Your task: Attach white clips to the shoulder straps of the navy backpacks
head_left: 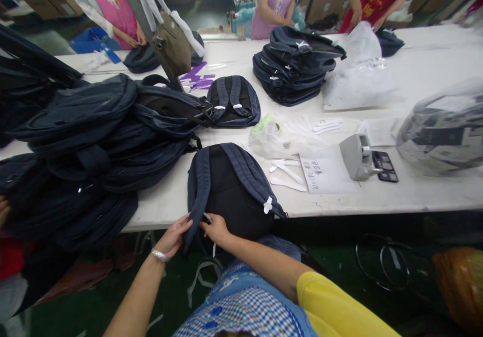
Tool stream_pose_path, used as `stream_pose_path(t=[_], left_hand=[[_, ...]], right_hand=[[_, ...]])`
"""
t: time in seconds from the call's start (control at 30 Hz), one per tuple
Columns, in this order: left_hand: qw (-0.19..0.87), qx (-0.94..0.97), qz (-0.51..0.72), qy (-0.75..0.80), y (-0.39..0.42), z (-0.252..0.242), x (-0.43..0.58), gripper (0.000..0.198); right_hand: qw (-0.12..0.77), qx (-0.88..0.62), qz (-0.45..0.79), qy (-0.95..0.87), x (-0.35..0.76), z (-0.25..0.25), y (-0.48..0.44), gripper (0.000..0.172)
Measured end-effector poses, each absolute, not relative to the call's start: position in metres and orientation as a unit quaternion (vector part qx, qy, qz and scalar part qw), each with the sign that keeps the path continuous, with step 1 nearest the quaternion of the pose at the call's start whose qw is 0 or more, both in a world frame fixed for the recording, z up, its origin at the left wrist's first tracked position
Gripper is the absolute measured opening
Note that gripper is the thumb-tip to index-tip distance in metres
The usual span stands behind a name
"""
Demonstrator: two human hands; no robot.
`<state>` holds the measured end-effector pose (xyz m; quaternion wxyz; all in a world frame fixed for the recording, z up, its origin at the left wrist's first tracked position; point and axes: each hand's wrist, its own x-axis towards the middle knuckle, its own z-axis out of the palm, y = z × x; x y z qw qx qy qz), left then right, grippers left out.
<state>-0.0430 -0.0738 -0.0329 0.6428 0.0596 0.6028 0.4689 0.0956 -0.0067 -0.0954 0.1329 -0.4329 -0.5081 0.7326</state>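
Observation:
A navy backpack (230, 191) lies back-side up at the near edge of the white table (415, 196), its straps facing me. My left hand (171, 237) grips the lower end of the left shoulder strap (196, 196), fingers curled on it. My right hand (216, 228) pinches a small white piece at that strap's bottom end, close to the left hand. A white clip (267, 204) sits on the right strap.
A big heap of navy backpacks (94, 146) fills the left. Another backpack (234, 100) and a stack (294, 65) lie further back. White plastic pieces (289, 176), a paper sheet (328, 173), a grey device (356, 157), plastic bags (358, 75). Three people in aprons stand across the table.

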Motion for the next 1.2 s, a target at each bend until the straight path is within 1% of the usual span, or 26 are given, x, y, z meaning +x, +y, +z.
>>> stream_pose_path(t=[0.1,0.23,0.37,0.47,0.57,0.67,0.83,1.03,1.2], left_hand=[[0.640,0.048,0.474,0.603,-0.074,-0.036,-0.041,0.061],[0.630,0.047,0.455,0.627,-0.072,-0.038,-0.039,0.062],[0.541,0.114,0.423,0.718,-0.070,-0.043,-0.043,0.055],[0.495,0.179,0.368,0.766,-0.070,-0.048,-0.045,0.050],[0.507,0.196,0.336,0.769,-0.071,-0.050,-0.045,0.044],[0.536,0.174,0.350,0.748,-0.071,-0.051,-0.042,0.040],[0.573,0.141,0.373,0.716,-0.072,-0.058,-0.038,0.044],[0.509,0.232,0.378,0.738,-0.075,-0.065,-0.032,0.046],[0.518,0.254,0.386,0.720,-0.078,-0.063,-0.030,0.057]], right_hand=[[0.163,-0.453,0.711,-0.513,0.096,-0.093,-0.008,0.010],[0.152,-0.470,0.715,-0.494,0.096,-0.092,-0.005,0.012],[0.141,-0.461,0.726,-0.491,0.097,-0.096,0.000,0.014],[0.137,-0.456,0.732,-0.487,0.098,-0.099,0.002,0.017],[0.142,-0.449,0.742,-0.477,0.098,-0.097,0.003,0.023],[0.151,-0.458,0.751,-0.452,0.099,-0.092,0.003,0.029],[0.133,-0.504,0.741,-0.423,0.100,-0.089,-0.001,0.024],[0.092,-0.529,0.744,-0.396,0.101,-0.090,0.003,0.029],[0.058,-0.495,0.759,-0.419,0.101,-0.097,0.014,0.021]])
